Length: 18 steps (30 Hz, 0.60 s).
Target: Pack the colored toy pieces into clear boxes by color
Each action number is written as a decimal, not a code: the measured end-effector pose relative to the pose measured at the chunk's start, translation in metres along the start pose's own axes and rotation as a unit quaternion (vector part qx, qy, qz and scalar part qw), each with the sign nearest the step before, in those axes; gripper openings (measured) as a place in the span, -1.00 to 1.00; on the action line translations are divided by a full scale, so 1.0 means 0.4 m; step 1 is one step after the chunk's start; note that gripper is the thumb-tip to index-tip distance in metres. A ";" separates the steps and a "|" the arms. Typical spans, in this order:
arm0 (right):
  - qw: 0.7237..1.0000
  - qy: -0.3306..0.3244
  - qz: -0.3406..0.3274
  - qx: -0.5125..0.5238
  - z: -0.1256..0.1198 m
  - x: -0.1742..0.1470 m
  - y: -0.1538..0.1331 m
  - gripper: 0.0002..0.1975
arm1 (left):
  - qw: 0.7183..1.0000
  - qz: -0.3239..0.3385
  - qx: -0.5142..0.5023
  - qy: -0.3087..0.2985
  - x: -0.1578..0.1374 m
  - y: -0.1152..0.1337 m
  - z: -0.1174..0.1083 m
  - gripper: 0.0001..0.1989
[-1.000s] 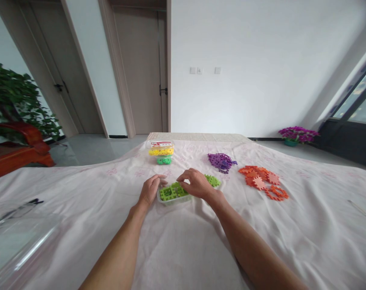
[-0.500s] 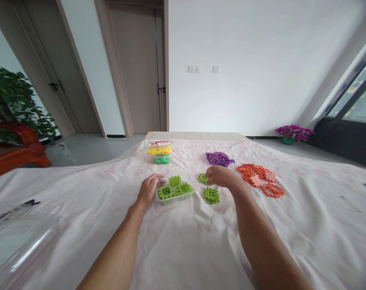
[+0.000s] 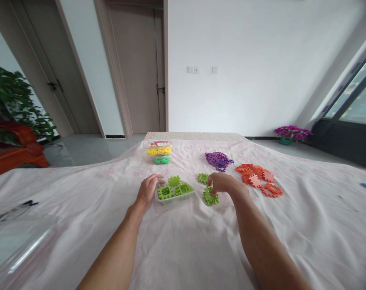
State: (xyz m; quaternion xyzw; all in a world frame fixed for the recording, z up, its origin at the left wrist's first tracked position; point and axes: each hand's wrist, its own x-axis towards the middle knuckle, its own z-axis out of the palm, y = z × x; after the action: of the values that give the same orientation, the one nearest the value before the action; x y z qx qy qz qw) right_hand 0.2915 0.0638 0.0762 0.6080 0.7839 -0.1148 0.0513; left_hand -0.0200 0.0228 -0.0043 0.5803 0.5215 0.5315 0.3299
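My left hand (image 3: 146,190) rests at the left end of a clear plastic tub (image 3: 175,198), its fingers closed over the rim. Inside the tub lie several light-green interlocking pieces (image 3: 183,188), some like square frames with notched edges. My right hand (image 3: 221,183) reaches down, fingers curled, onto a small stack of green interlocking pieces (image 3: 210,199) just right of the tub. Its fingertips touch the top piece and partly cover it. Another green piece (image 3: 202,178) lies flat behind that stack, beside the hand.
Purple pieces (image 3: 217,160) and orange pieces (image 3: 255,176) lie in heaps at the right. Behind the tub stand stacked clear boxes (image 3: 159,151) of yellow and green pieces. A large clear container (image 3: 19,241) occupies the near left. The cloth (image 3: 177,245) is wrinkled.
My right hand has come nearer, from the back green piece to the front stack, whose top has shifted. My left hand keeps its place at the tub.
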 end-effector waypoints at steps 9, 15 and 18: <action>0.964 0.230 -0.077 0.110 -0.062 -0.029 -0.055 -0.84 | 1.000 -0.003 -0.015 -0.004 -0.003 -0.003 0.001 -0.62; 0.934 0.283 -0.183 0.119 -0.031 -0.036 -0.152 -0.88 | 1.000 -0.006 -0.013 -0.012 -0.004 -0.005 -0.002 -0.63; 0.941 0.259 -0.201 0.078 -0.011 -0.040 -0.185 -0.84 | 1.000 -0.006 -0.010 -0.012 -0.004 -0.007 -0.002 -0.63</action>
State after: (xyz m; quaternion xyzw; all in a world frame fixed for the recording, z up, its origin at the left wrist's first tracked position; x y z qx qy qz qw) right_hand 0.2245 0.0326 0.0924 0.4489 0.8644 -0.0221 -0.2257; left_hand -0.0212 0.0218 -0.0071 0.5807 0.5154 0.5274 0.3449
